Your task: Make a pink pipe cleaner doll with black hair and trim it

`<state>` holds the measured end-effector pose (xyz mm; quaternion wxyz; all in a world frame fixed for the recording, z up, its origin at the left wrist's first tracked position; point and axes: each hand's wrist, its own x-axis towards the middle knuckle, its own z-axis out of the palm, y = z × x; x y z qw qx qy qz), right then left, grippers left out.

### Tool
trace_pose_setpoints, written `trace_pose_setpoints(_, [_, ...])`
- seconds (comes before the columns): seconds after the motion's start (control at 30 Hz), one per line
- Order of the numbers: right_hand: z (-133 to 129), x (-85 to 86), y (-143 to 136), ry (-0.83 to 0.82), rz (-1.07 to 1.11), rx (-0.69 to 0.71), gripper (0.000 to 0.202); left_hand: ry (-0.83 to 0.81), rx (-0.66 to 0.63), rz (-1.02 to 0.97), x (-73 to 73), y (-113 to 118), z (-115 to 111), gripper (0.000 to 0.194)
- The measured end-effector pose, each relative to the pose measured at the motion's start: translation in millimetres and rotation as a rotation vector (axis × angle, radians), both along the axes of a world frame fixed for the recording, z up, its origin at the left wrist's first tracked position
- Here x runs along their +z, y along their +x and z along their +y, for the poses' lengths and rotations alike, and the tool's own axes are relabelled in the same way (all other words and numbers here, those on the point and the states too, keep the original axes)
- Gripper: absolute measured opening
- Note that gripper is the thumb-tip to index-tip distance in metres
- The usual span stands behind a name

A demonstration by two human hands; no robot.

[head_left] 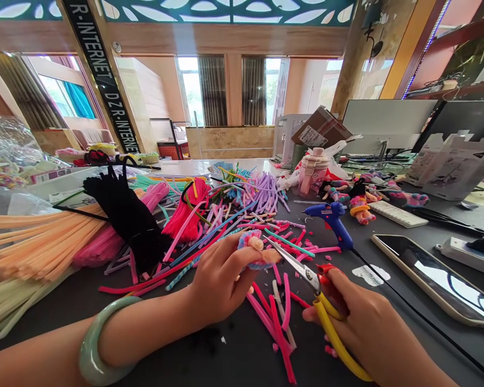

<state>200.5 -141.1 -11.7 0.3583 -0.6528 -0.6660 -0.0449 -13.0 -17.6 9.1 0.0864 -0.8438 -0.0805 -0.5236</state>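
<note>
My left hand (221, 277), with a green bangle (100, 338) on its wrist, pinches a small fuzzy piece (255, 250) in pink, blue and peach. My right hand (358, 317) grips scissors (306, 277) with yellow and red handles. The silver blades point up and left, their tips close beside the fuzzy piece; the blades look nearly closed. Cut pink and red fuzzy stems (280, 333) lie on the dark table below and between the hands.
Bundles of peach (56, 242), black (125, 220) and hot pink stems (189, 209) lie left and centre. A blue glue gun (333, 220), its cable, a phone (435, 274), a pink bottle (311, 172) and fuzzy dolls (361, 201) are on the right.
</note>
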Motion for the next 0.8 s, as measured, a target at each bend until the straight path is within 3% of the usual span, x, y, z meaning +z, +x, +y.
trace_pose_setpoints(0.2, [0.8, -2.2, 4.2, 0.052, -0.043, -0.162, 0.039, -0.036, -0.027, -0.010, 0.4, 0.0, -0.9, 0.019])
trace_pose_setpoints(0.4, [-1.8, 4.6, -0.1, 0.100, -0.135, -0.031, 0.035, -0.018, -0.075, -0.031, 0.9, 0.9, -4.5, 0.015])
trace_pose_setpoints(0.63, [-2.0, 3.2, -2.2, 0.230, -0.305, -0.050, 0.031, 0.033, -0.078, -0.043, 2.5, 1.4, -3.2, 0.014])
trace_pose_setpoints(0.8, [-0.5, 2.0, -2.1, 0.257, -0.290, -0.032, 0.029, 0.030, -0.078, -0.034, -0.2, -0.4, -3.0, 0.018])
